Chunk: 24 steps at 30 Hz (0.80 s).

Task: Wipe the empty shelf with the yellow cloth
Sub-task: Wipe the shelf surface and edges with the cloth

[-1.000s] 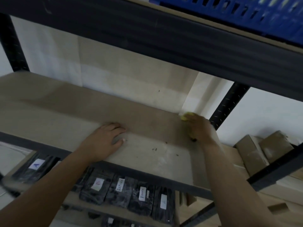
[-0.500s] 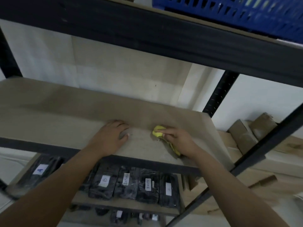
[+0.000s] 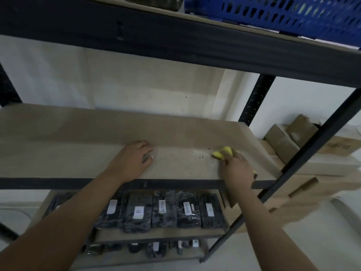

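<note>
Right hand bunched around the yellow cloth, pressing it on the empty shelf right of frame centre.

Cloth is balled under my curled fingers so the palm can push down; yellow pokes out ahead of the fingertips and a sliver shows by the wrist. Dark crumbs sit on the board just left of the cloth, probably my next target. Left hand lies flat and open at centre frame, holding nothing, bracing me near the front edge. Open board runs far to the left of frame, nothing on it. Right end of the board is near, with the black upright post at the back corner and a front post lower right. Beam overhead caps the reach; blue crate sits on top of it. Labelled black packs are below, clear of the wiping.
</note>
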Tool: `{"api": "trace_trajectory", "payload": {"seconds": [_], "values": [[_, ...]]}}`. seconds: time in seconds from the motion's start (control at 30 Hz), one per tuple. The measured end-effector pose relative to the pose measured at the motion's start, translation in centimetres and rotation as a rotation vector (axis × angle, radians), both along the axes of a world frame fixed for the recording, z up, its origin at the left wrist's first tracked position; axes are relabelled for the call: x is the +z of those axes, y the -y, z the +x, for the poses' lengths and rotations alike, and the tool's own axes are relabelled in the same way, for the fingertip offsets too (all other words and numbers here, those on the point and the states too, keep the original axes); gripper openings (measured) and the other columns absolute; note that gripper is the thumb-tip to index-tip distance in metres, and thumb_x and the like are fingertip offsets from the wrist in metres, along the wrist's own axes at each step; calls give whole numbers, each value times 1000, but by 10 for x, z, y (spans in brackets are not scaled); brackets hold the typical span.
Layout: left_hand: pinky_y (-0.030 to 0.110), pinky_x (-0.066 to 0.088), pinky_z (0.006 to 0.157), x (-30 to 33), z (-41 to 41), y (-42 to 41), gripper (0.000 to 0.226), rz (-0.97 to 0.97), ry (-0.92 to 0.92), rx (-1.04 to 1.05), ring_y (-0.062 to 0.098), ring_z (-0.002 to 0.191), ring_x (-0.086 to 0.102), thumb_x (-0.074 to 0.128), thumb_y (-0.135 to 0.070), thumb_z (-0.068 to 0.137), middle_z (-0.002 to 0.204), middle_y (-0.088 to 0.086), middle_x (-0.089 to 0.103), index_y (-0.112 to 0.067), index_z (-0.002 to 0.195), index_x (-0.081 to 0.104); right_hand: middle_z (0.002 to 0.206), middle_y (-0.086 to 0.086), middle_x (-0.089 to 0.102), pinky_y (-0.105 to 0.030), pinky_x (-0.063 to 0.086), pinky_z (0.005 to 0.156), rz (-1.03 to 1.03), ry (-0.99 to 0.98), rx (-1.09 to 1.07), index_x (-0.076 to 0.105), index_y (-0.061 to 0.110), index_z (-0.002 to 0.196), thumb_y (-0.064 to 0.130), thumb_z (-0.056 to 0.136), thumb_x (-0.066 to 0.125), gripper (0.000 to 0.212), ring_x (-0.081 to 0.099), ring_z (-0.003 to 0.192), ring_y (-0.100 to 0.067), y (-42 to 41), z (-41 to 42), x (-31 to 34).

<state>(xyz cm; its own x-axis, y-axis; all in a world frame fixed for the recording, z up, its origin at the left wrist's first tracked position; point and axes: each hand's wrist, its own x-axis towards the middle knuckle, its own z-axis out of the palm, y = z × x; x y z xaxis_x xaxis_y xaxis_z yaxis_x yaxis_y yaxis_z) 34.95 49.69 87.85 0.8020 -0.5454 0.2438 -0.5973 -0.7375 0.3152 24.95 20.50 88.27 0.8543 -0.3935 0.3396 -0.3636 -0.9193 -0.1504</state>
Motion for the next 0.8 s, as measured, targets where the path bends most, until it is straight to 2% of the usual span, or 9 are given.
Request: {"api": "trace_trajectory", "payload": {"seconds": [0.07, 0.13, 0.23, 0.3, 0.37, 0.43, 0.5, 0.63, 0.8], "values": [[33, 35, 104, 0, 1, -2, 39, -9, -1, -6, 23, 124, 45, 47, -29, 93, 137, 7, 50, -15, 130, 52, 136, -7, 54, -38, 47, 88, 65, 67, 108, 60, 24, 122, 23, 92, 46, 33, 55, 112, -32, -37, 0, 0], [33, 35, 104, 0, 2, -3, 40, -25, -11, -18, 23, 125, 44, 47, -29, 93, 137, 7, 49, -15, 131, 52, 132, -7, 58, -35, 48, 80, 183, 109, 157, 62, 24, 121, 20, 93, 48, 32, 60, 104, -32, -56, 3, 2], [33, 33, 105, -3, 4, -5, 41, -22, -22, -31, 22, 126, 42, 46, -31, 93, 139, 6, 48, -17, 132, 50, 97, -16, 70, -29, 39, 61, 450, 189, 19, 63, 19, 119, 24, 95, 46, 30, 62, 79, -33, -36, 13, 13], [32, 29, 106, -6, 6, -5, 42, -29, -20, -23, 22, 128, 40, 45, -32, 93, 140, 5, 47, -18, 133, 49, 78, -11, 64, -28, 37, 55, 493, 206, -96, 60, 18, 121, 27, 97, 41, 32, 57, 65, -27, -2, 18, 20], [30, 27, 106, -8, 7, -4, 42, -43, -13, -12, 21, 129, 38, 45, -33, 93, 140, 4, 46, -19, 133, 49, 89, -11, 62, -30, 44, 60, 318, 60, -126, 53, 16, 126, 27, 98, 37, 35, 59, 75, -28, 29, 26, 18], [30, 27, 105, -9, 8, -3, 42, -46, 10, -10, 20, 128, 39, 45, -33, 93, 139, 4, 48, -19, 132, 49, 128, -18, 52, -40, 47, 83, 96, -183, -73, 40, 18, 135, 30, 99, 31, 39, 53, 111, -35, 50, 41, 12], [31, 27, 105, -10, 9, -2, 43, -27, 28, -10, 20, 128, 38, 43, -34, 93, 139, 2, 47, -20, 133, 48, 146, -13, 35, -44, 42, 95, 14, -310, -19, 30, 22, 141, 34, 99, 30, 44, 42, 126, -33, 61, 67, 8], [34, 28, 109, -13, 10, -3, 44, 10, 35, 8, 20, 131, 36, 40, -37, 94, 141, 2, 45, -21, 135, 45, 155, -7, 21, -45, 30, 109, 29, -374, 153, 26, 24, 145, 35, 100, 32, 47, 30, 137, -31, 59, 131, 12], [35, 23, 113, -13, 12, -1, 46, 39, -32, 25, 17, 136, 28, 37, -40, 94, 146, -3, 38, -26, 138, 39, 144, -7, 43, -38, 36, 102, 197, -199, 274, 43, 23, 136, 42, 99, 32, 44, 43, 127, -31, 40, 196, 9]]}}
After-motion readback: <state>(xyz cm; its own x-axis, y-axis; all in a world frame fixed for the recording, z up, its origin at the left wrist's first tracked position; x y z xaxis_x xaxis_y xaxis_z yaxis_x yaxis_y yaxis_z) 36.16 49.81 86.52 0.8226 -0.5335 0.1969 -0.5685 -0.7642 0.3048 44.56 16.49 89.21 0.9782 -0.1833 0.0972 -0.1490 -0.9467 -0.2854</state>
